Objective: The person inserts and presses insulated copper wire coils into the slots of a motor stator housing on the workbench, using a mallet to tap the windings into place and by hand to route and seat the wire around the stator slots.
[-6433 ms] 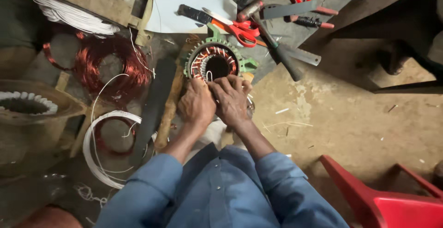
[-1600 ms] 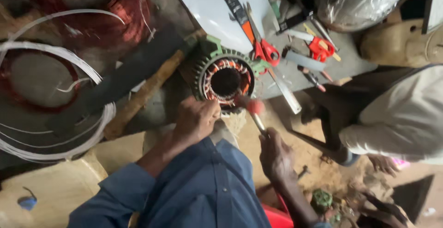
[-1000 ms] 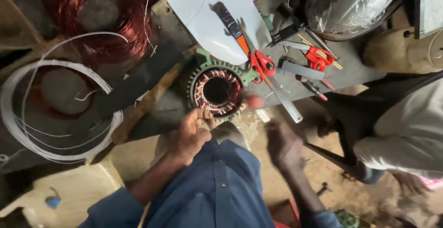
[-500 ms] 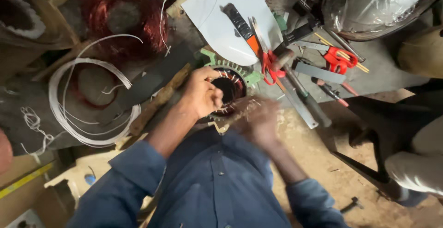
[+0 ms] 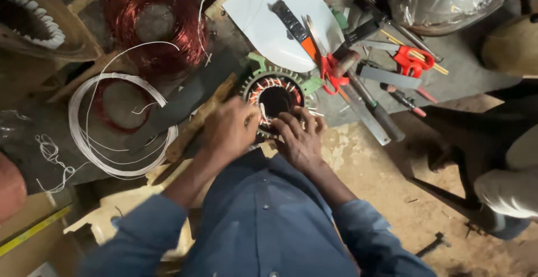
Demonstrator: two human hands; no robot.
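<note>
A round motor stator (image 5: 274, 89) with a green frame and copper windings stands on the floor in front of me. My left hand (image 5: 228, 131) rests on its near left rim, fingers curled over the edge. My right hand (image 5: 300, 137) touches the near right rim, fingers spread over the windings and thin white strips that stick out of the slots. Whether either hand pinches a strip I cannot tell.
Red-handled scissors (image 5: 330, 70), a knife (image 5: 294, 28), a hammer (image 5: 367, 100) and red pliers (image 5: 412, 58) lie beyond the stator. A white sheet (image 5: 280, 8) lies behind it. Copper wire coils (image 5: 151, 25) and white wire loops (image 5: 112, 126) sit left. Another person's leg (image 5: 507, 182) is right.
My right hand came back from the right, no longer showing the red-tipped tool, and now rests on the stator beside my left hand. The view has shifted.
</note>
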